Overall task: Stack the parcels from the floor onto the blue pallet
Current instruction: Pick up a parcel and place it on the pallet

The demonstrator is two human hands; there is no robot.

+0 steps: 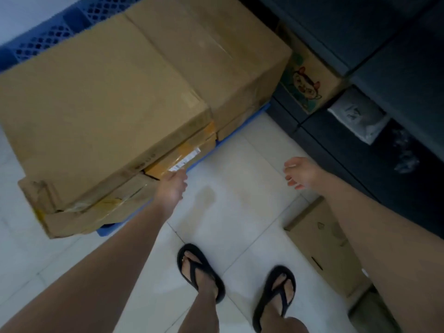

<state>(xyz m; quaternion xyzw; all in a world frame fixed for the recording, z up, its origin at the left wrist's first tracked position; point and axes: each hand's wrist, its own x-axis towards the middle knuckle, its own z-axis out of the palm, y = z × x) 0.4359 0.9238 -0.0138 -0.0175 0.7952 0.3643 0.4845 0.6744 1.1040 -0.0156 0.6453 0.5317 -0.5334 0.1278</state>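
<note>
Two big brown cardboard boxes lie side by side on the blue pallet: the near box and the far box. Under the near box sit a small orange-taped parcel with a white label and a flatter taped box that sticks out past the pallet edge. My left hand reaches to the small parcel, fingertips touching its labelled corner. My right hand hangs free over the floor tiles, fingers spread and holding nothing.
A flat brown box lies on the white tiled floor by my right leg. Dark packages, a printed carton and a grey mailer bag are piled at the right. My feet in black sandals stand on the tiles.
</note>
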